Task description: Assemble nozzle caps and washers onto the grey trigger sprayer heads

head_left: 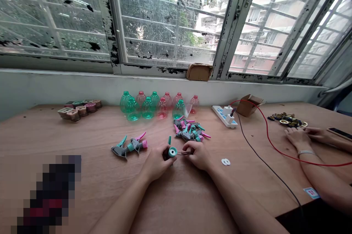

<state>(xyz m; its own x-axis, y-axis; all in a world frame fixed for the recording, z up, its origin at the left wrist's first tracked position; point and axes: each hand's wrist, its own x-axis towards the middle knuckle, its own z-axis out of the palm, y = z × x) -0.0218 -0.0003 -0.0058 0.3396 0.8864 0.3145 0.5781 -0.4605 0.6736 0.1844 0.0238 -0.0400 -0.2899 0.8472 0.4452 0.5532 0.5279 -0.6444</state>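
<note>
My left hand (pixel 160 161) is closed around a grey spray trigger head with a teal collar (pixel 172 152), whose open end faces me. A white disc with a dark centre shows inside the collar. Pinched in my right hand (pixel 198 154) is a pair of thin metal tweezers (pixel 184 153), their tips close to the collar; I cannot tell if they touch it. Just beyond my right hand lies a pile of spray trigger heads (pixel 189 129) in grey, teal and pink. Left of my hands are two more trigger heads (pixel 130 146). Two white ring washers (pixel 226 161) lie to the right.
Green and pink clear bottles (pixel 148 108) stand by the wall. Small boxes (pixel 79 109) sit far left. A power strip (pixel 224 116), a red cable (pixel 267 131) and a cardboard box (pixel 249 105) are right. Another person's hands (pixel 298 138) rest near dark and gold parts (pixel 287 119).
</note>
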